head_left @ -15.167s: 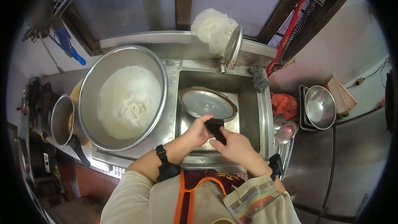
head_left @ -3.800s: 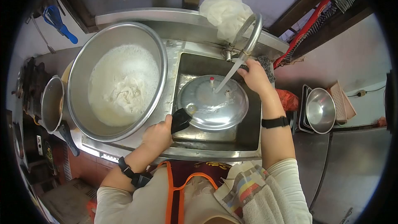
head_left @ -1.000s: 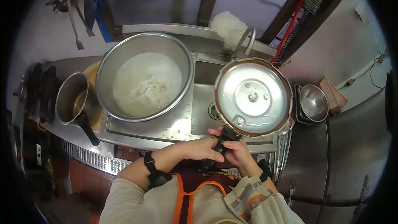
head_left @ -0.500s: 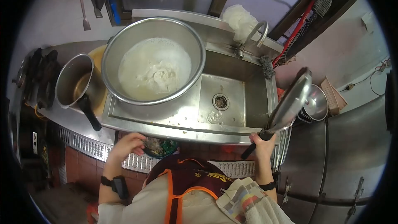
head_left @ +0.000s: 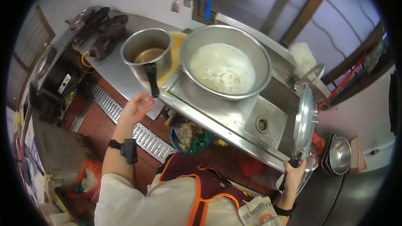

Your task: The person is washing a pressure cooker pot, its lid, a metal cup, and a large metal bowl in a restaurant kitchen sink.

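Note:
My right hand is wrapped round the black handle of a round metal pressure cooker lid, held on edge at the sink's right end. My left hand has its fingers apart, with nothing in it. Its fingertips are close below the black handle of a pressure cooker pot on the steel counter. Some brownish liquid shows inside this pot. Beside it, a large steel basin of cloudy whitish liquid with a pale mass in it rests on the drainboard.
The steel sink has its drain to the right of the basin. Below the counter's front edge stands a bin of scraps. Stove burners are at the left, and steel bowls at the far right.
My view has turned left. My left hand has come up from above the bin to near the pot's handle. The lid stays in my right hand and now stands more upright.

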`<action>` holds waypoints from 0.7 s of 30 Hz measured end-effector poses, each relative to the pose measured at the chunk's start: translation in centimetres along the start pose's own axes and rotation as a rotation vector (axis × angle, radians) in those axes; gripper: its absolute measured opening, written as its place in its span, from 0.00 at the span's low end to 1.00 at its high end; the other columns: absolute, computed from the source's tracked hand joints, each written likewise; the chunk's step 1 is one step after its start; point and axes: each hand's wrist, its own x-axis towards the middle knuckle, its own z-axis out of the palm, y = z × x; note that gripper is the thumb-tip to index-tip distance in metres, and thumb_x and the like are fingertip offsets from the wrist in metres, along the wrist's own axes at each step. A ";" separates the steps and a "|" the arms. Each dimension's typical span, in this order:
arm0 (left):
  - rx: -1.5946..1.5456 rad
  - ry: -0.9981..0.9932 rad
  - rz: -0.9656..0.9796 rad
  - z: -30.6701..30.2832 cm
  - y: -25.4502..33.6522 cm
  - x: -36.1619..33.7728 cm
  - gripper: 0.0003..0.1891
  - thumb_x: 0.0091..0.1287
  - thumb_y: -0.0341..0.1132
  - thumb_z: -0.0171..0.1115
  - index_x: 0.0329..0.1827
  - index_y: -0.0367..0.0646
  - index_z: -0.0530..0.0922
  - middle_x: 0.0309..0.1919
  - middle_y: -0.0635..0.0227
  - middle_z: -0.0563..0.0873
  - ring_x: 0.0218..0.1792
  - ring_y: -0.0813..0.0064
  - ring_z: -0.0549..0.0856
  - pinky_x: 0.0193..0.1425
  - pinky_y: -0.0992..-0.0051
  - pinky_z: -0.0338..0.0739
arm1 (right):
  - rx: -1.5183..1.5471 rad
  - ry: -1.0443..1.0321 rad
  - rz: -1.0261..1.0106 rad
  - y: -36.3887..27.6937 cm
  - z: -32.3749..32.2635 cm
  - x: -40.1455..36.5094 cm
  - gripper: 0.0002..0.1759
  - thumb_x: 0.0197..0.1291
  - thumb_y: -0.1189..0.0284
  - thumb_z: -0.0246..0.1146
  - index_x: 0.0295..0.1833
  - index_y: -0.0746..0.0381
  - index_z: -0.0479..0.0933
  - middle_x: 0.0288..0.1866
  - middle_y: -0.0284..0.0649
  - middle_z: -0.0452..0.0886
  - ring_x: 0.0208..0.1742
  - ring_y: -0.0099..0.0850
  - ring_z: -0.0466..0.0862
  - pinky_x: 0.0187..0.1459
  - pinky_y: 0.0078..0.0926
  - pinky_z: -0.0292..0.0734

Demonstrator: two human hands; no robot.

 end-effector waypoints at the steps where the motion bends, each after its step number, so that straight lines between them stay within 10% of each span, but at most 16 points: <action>1: -0.029 -0.034 -0.011 -0.1 0.1 0.8 0.20 0.66 0.40 0.50 0.55 0.37 0.70 0.49 0.54 0.77 0.46 0.63 0.77 0.53 0.65 0.71 | -0.006 -0.004 -0.034 -1.3 0.1 0.1 0.32 0.38 0.79 0.67 0.52 0.67 0.63 0.33 0.35 0.70 0.32 0.24 0.71 0.34 0.20 0.68; 5: -0.093 -0.143 0.045 0.1 0.5 4.2 0.14 0.64 0.39 0.52 0.48 0.41 0.74 0.44 0.64 0.81 0.44 0.68 0.79 0.51 0.68 0.71 | -0.038 -0.099 0.009 -9.3 2.7 0.0 0.32 0.39 0.80 0.68 0.53 0.67 0.63 0.42 0.38 0.70 0.41 0.26 0.71 0.45 0.21 0.67; 13: -0.573 -0.607 -0.161 1.6 1.7 7.3 0.28 0.57 0.41 0.59 0.59 0.36 0.66 0.54 0.51 0.73 0.56 0.56 0.72 0.63 0.58 0.65 | 0.078 -0.109 -0.376 -25.1 20.0 -3.0 0.41 0.39 0.86 0.67 0.61 0.63 0.57 0.51 0.44 0.69 0.52 0.32 0.72 0.55 0.28 0.66; 17: -0.617 -0.561 -0.421 0.2 2.9 8.3 0.21 0.60 0.40 0.54 0.55 0.41 0.70 0.29 0.66 0.79 0.34 0.64 0.79 0.51 0.60 0.72 | 0.119 -0.375 -0.455 -33.2 30.4 -5.9 0.47 0.38 0.85 0.68 0.65 0.55 0.55 0.46 0.43 0.75 0.46 0.30 0.76 0.49 0.26 0.71; 21: -0.492 -0.612 -0.447 -2.1 4.2 8.4 0.17 0.61 0.37 0.53 0.51 0.39 0.70 0.23 0.67 0.76 0.25 0.68 0.77 0.38 0.62 0.75 | -0.202 -0.532 -0.384 -37.4 38.5 -8.4 0.45 0.38 0.77 0.70 0.65 0.56 0.56 0.49 0.50 0.76 0.46 0.37 0.80 0.46 0.30 0.74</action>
